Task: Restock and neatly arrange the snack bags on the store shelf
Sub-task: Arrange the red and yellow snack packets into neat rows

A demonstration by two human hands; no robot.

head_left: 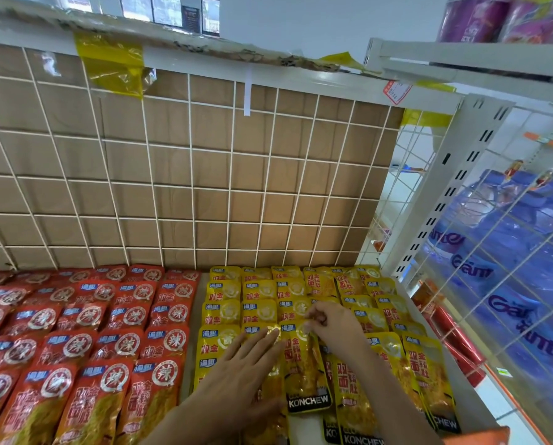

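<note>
Yellow snack bags point(259, 313) lie in overlapping rows on the right half of the shelf, red snack bags point(85, 319) on the left half. My left hand point(240, 377) rests flat with fingers spread on the yellow bags near the front. My right hand point(330, 322) pinches the top edge of one yellow KONCHEW bag point(304, 374) that lies on top of the rows, slightly tilted.
A white wire grid backed by brown cardboard point(185, 175) rises behind the bags. The white shelf upright point(442, 187) and shelf rim point(461, 387) bound the right side. Blue packs point(506, 252) hang behind a wire panel further right. Another shelf sits overhead.
</note>
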